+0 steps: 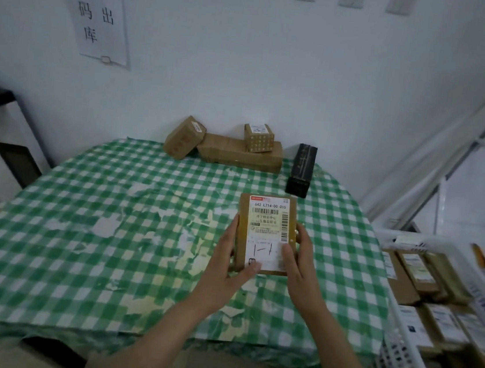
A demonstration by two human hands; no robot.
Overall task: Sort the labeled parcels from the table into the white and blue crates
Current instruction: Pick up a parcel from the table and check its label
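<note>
Green checked tablecloth (109,229) covers the whole top. Both hands hold one brown parcel (264,231), label up, a bit toward 3 o'clock. The left hand (226,260) grips its left edge, the right hand (298,263) its right edge. Four boxes (238,153) sit at 12 o'clock. The white crate (395,367) stands at 4 o'clock.

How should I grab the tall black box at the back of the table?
Probably round its middle, reaching from the front. The black box stands upright and narrow, so one hand can wrap its two long sides; the brown boxes beside it sit apart, leaving finger room.
</note>
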